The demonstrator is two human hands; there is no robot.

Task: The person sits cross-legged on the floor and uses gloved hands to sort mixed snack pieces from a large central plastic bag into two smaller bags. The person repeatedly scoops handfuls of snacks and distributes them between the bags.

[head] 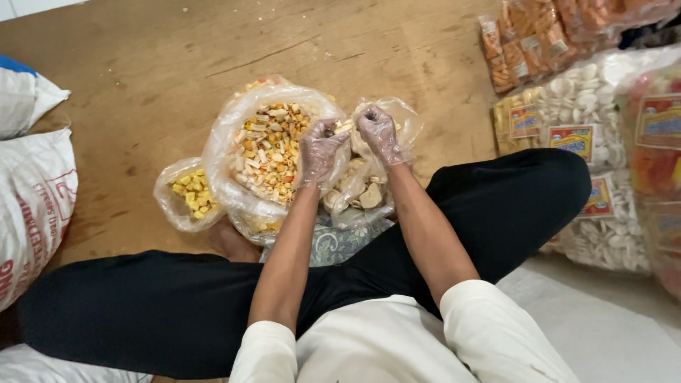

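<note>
On a worn wooden floor (177, 64), we sit cross-legged with open plastic bags of snack pieces gathered between our knees. Our left hand (319, 149) and right hand (377, 132), both in thin clear gloves, are closed on the gathered mouth of a clear bag of pale crackers (363, 190), pinching the plastic at its top so the contents stay down in the belly of the bag. Touching it on the left stands a larger bag of mixed orange and white pieces (266, 152), its mouth rolled wide; a small bag of yellow cubes (190, 193) leans against that. Sealed packets of white chips (589, 92) crowd the right edge, white sacks (32, 191) the left. The floor ahead lies bare, leaving room to reach forward.
</note>
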